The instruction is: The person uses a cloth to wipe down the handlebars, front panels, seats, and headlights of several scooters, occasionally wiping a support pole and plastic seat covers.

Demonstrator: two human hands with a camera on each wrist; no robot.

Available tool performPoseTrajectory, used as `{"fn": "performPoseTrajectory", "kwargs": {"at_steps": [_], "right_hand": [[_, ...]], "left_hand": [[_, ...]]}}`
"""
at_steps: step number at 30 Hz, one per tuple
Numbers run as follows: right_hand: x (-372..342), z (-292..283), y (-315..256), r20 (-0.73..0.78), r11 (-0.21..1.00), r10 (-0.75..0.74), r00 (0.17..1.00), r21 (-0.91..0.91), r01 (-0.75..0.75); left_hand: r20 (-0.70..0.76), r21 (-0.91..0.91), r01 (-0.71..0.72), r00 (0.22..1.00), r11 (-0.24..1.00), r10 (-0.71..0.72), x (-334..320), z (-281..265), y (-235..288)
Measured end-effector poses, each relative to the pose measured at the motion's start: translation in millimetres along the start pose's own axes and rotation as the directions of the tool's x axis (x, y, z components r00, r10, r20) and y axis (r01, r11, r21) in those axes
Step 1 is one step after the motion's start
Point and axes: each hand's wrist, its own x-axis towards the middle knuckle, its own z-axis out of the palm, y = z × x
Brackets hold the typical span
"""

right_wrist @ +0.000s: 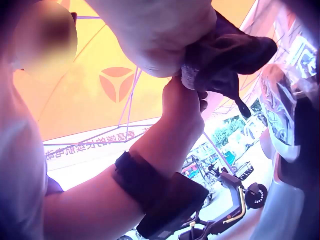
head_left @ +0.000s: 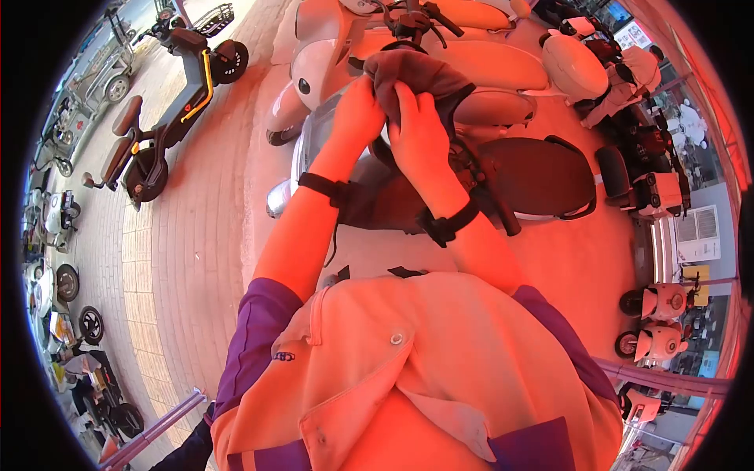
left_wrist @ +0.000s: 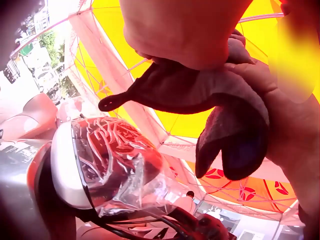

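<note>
A person's left hand (head_left: 357, 114) and right hand (head_left: 422, 135) meet at 12 o'clock, both gripping a dark towel (head_left: 416, 71) bunched between them, raised over a parked scooter (head_left: 373, 192). Gripping with 2 hands probably keeps its slack fabric gathered. The towel looks soft and napped, falling in thick, curled folds; in the left wrist view, a narrow loop tab (left_wrist: 107, 103) sticks out towards 9 o'clock. At 7 o'clock there, crinkled, glossy clear film (left_wrist: 125, 185) wraps scooter bodywork, likely protecting its finish. In the head view, a rounded black seat (head_left: 534, 177) lies at 2 o'clock.
</note>
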Motion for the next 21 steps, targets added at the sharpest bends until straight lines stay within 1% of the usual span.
{"fn": "performPoseTrajectory", "kwargs": {"at_steps": [1, 2, 3, 4, 5, 6, 7, 8, 9, 10, 11, 12, 14, 15, 18, 19, 20, 21], "right_hand": [[-1.8, 25.1, 20.2, 0.077, 0.993, 0.067, 0.995, -0.101, -0.059], [-1.3, 38.9, 29.6, 0.151, 0.973, 0.139, 0.979, -0.205, -0.107], [-7.7, 37.0, 19.8, 0.204, 0.967, 0.199, 0.959, -0.199, -0.158], [-18.7, 32.9, 6.9, 0.253, 0.959, 0.253, 0.934, -0.194, -0.207], [-30.2, 36.6, 0.6, 0.27, 0.951, 0.29, 0.918, -0.188, -0.245], [-45.8, 43.5, -2.4, 0.29, 0.937, 0.341, 0.894, -0.184, -0.298], [-54.0, 47.8, -3.9, 0.185, 0.961, 0.253, 0.95, -0.157, -0.226], [-58.5, 49.9, -4.7, 0.167, 0.96, 0.276, 0.947, -0.106, -0.261], [-55.3, 50.1, -6.9, 0.149, 0.958, 0.286, 0.946, -0.054, -0.282], [-43.9, 47.1, -11.1, 0.135, 0.957, 0.286, 0.949, 0.001, -0.289], [-29.0, 43.1, -16.0, 0.08, 0.961, 0.274, 0.958, 0.014, -0.276], [-12.4, 36.8, -19.5, -0.008, 0.978, 0.207, 0.978, -0.026, -0.207], [17.7, 35.6, -15.4, -0.177, 0.99, 0.071, 0.982, -0.105, -0.091], [25.7, 40.1, -7.7, -0.208, 0.982, 0.026, 0.978, -0.18, -0.064], [26.5, 63.0, 22.1, -0.066, 0.937, 0.034, 0.997, -0.346, -0.055], [21.7, 67.2, 15.9, -0.065, 0.931, 0.077, 0.995, -0.354, -0.095], [15.1, 66.8, 9.8, -0.039, 0.943, 0.046, 0.998, -0.329, -0.057], [11.5, 67.3, 5.0, -0.024, 0.953, 0.013, 1.0, -0.302, -0.019]], "left_hand": [[0.211, 0.217, 0.096, 0.967, 0.971, -0.143, -3.2, -0.9, -13.4], [0.305, 0.316, -0.018, 0.949, 0.949, -0.084, -13.6, 15.0, -56.5], [0.335, 0.179, 0.134, 0.923, 0.975, -0.188, -30.1, 0.7, -38.7], [0.361, 0.172, 0.145, 0.911, 0.974, -0.199, -47.0, 0.1, -47.8], [0.393, 0.169, 0.154, 0.895, 0.973, -0.21, -57.1, 2.9, -61.8], [0.385, 0.144, 0.175, 0.897, 0.974, -0.218, -59.5, 0.1, -65.9], [0.381, 0.118, 0.196, 0.896, 0.973, -0.227, -62.9, -1.2, -69.0], [0.373, 0.091, 0.217, 0.898, 0.972, -0.235, -62.9, -1.6, -70.9], [0.315, 0.014, 0.178, 0.933, 0.984, -0.173, -53.7, -8.8, -64.2], [0.219, -0.018, 0.092, 0.972, 0.996, -0.086, -38.7, -12.1, -58.1], [0.112, -0.038, 0.009, 0.994, 0.999, -0.005, -21.5, -14.2, -53.1], [0.006, -0.044, -0.069, 0.998, 0.997, 0.07, -6.3, -17.0, -46.9], [-0.06, -0.088, -0.117, 0.992, 0.989, 0.112, 25.7, -24.2, -18.4], [-0.089, -0.102, -0.144, 0.987, 0.984, 0.135, 36.2, -22.6, -10.5], [0.06, 0.063, -0.138, 0.989, 0.988, 0.135, 49.1, -5.2, -11.9], [0.252, 0.151, -0.077, 0.967, 0.986, 0.037, 46.8, 0.6, -25.4], [0.222, 0.132, 0.025, 0.974, 0.991, -0.054, 36.3, 5.4, -38.6], [0.185, 0.105, 0.083, 0.978, 0.991, -0.101, 24.9, 10.5, -69.1]]}}
